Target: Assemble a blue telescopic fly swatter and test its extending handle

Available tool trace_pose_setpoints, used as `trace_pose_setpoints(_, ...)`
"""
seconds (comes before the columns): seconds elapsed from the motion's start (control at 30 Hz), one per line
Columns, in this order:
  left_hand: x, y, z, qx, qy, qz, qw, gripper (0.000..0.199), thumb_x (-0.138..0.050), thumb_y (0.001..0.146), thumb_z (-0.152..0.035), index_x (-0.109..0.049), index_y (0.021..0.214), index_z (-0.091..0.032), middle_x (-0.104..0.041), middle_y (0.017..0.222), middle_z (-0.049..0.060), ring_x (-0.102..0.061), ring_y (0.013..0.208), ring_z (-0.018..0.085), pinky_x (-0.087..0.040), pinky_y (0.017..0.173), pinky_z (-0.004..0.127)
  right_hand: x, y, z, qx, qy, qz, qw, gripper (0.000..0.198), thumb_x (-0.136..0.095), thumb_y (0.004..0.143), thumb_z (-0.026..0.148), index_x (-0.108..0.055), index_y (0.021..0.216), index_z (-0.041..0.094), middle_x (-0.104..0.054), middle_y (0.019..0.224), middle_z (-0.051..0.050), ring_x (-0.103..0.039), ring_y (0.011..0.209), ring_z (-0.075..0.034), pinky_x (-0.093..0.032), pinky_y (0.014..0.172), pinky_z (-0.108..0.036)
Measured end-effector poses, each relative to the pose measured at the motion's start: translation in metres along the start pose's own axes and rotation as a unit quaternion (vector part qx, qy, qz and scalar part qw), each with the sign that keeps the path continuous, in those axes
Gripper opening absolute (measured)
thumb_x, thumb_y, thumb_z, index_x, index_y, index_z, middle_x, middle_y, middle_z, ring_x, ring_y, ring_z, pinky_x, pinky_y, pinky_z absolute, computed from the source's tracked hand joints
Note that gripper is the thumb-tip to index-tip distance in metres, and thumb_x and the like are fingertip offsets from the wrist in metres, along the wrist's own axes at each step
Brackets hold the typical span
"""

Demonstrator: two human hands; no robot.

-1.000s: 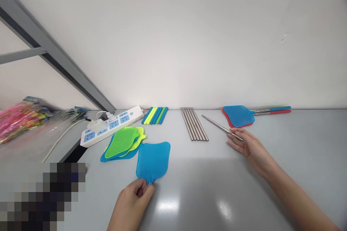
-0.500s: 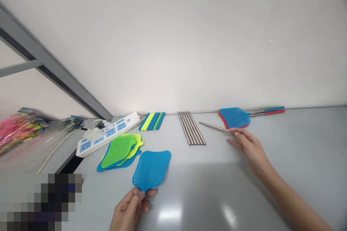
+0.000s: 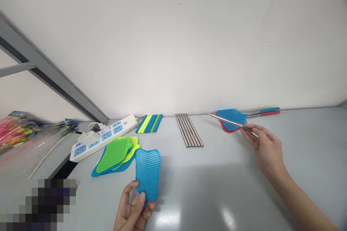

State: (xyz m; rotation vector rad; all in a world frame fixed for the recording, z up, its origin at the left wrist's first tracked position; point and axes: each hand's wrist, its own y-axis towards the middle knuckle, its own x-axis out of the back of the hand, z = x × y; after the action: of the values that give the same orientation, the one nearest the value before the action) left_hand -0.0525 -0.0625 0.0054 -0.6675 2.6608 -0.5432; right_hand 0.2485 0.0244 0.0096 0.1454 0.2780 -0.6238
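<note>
Pinching a blue swatter head (image 3: 148,171) with left hand (image 3: 132,211), a metal rod (image 3: 224,119) with right hand (image 3: 268,148)

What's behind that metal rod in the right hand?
Behind the metal rod in the right hand lies a blue mesh paddle, with a red paddle peeking out beneath. The rod hides a thin strip; most of the red paddle is covered.
</note>
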Motion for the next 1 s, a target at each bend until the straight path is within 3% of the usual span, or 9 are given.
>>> trace_pose_setpoints(0.1, -0.005, 0.003, -0.003, -0.004, -0.016, 0.002, 1.000, 0.064, -0.073, 0.045, -0.030, -0.047, 0.103, -0.031, -0.060, 0.068, -0.003, -0.059, 0.066, 0.014, -0.047, 0.055, 0.018, 0.005, 0.003, 0.003, 0.015, 0.023, -0.024, 0.999, 0.011, -0.054, 0.069, 0.021, -0.062, 0.064, 0.017, -0.059, 0.076, -0.002, -0.058, 0.077, -0.016, -0.046, 0.084, -0.037)
trace_pose_setpoints(0.2, -0.016, 0.006, -0.009, 0.007, -0.023, 0.043, 0.999, 0.058, -0.070, 0.052, -0.029, -0.051, 0.107, -0.031, -0.061, 0.085, -0.002, -0.059, 0.072, 0.012, -0.048, 0.064, 0.019, 0.009, 0.003, 0.007, 0.022, 0.033, -0.022, 0.999, 0.012, -0.054, 0.069, 0.020, -0.063, 0.062, 0.017, -0.060, 0.077, -0.003, -0.058, 0.078, -0.017, -0.046, 0.083, -0.037)
trace_pose_setpoints(0.3, -0.035, 0.005, -0.015, -0.014, -0.004, 0.075, 0.997, 0.046, -0.061, 0.064, -0.032, -0.052, 0.109, -0.029, -0.053, 0.111, 0.000, -0.055, 0.090, 0.016, -0.048, 0.068, 0.022, 0.011, 0.001, 0.008, 0.002, 0.058, -0.002, 0.998, 0.011, -0.054, 0.068, 0.018, -0.063, 0.063, 0.016, -0.060, 0.078, -0.003, -0.058, 0.079, -0.017, -0.046, 0.083, -0.037)
trace_pose_setpoints(0.4, -0.054, 0.002, -0.017, -0.062, 0.037, 0.154, 0.985, 0.044, -0.048, 0.075, -0.037, -0.041, 0.119, -0.031, -0.040, 0.126, 0.002, -0.043, 0.109, 0.020, -0.044, 0.079, 0.029, 0.010, -0.004, 0.006, -0.078, 0.107, 0.022, 0.991, 0.010, -0.054, 0.066, 0.014, -0.063, 0.064, 0.013, -0.062, 0.080, -0.005, -0.057, 0.084, -0.019, -0.047, 0.083, -0.037)
trace_pose_setpoints(0.57, -0.061, 0.004, -0.006, -0.152, 0.213, 0.172, 0.950, 0.054, -0.041, 0.079, -0.042, -0.018, 0.127, -0.037, -0.018, 0.137, -0.003, -0.036, 0.115, 0.020, -0.022, 0.098, 0.035, 0.001, -0.019, 0.004, -0.228, 0.157, 0.030, 0.960, 0.011, -0.054, 0.064, 0.007, -0.064, 0.067, 0.009, -0.062, 0.083, -0.009, -0.056, 0.088, -0.019, -0.047, 0.083, -0.033)
trace_pose_setpoints(0.67, -0.056, 0.007, 0.001, -0.137, 0.251, 0.209, 0.935, 0.062, -0.040, 0.079, -0.043, -0.002, 0.128, -0.039, -0.002, 0.140, -0.005, -0.033, 0.117, 0.022, -0.020, 0.099, 0.038, -0.005, -0.031, 0.005, -0.273, 0.156, 0.052, 0.948, 0.011, -0.054, 0.065, 0.007, -0.064, 0.069, 0.008, -0.062, 0.084, -0.010, -0.057, 0.087, -0.020, -0.048, 0.083, -0.032)
trace_pose_setpoints(0.77, -0.053, 0.011, 0.004, -0.153, 0.246, 0.201, 0.936, 0.063, -0.036, 0.080, -0.043, 0.007, 0.127, -0.040, 0.007, 0.139, -0.006, -0.029, 0.119, 0.022, -0.018, 0.099, 0.040, -0.010, -0.039, 0.006, -0.301, 0.148, 0.071, 0.939, 0.011, -0.054, 0.066, 0.007, -0.064, 0.069, 0.008, -0.062, 0.085, -0.010, -0.057, 0.087, -0.021, -0.048, 0.083, -0.032)
trace_pose_setpoints(0.87, -0.052, 0.013, 0.006, -0.180, 0.233, 0.208, 0.933, 0.060, -0.032, 0.082, -0.042, 0.008, 0.126, -0.041, 0.009, 0.139, -0.008, -0.025, 0.121, 0.021, -0.017, 0.099, 0.039, -0.014, -0.046, 0.004, -0.325, 0.144, 0.081, 0.931, 0.011, -0.053, 0.067, 0.007, -0.063, 0.070, 0.007, -0.062, 0.087, -0.010, -0.057, 0.088, -0.022, -0.047, 0.084, -0.032)
trace_pose_setpoints(1.0, -0.049, 0.011, 0.009, -0.183, 0.243, 0.246, 0.920, 0.065, -0.034, 0.081, -0.041, 0.014, 0.125, -0.039, 0.002, 0.140, -0.004, -0.026, 0.121, 0.019, -0.018, 0.099, 0.038, -0.018, -0.053, 0.003, -0.350, 0.143, 0.089, 0.922, 0.011, -0.052, 0.068, 0.007, -0.063, 0.069, 0.007, -0.061, 0.087, -0.010, -0.057, 0.087, -0.022, -0.047, 0.084, -0.033)
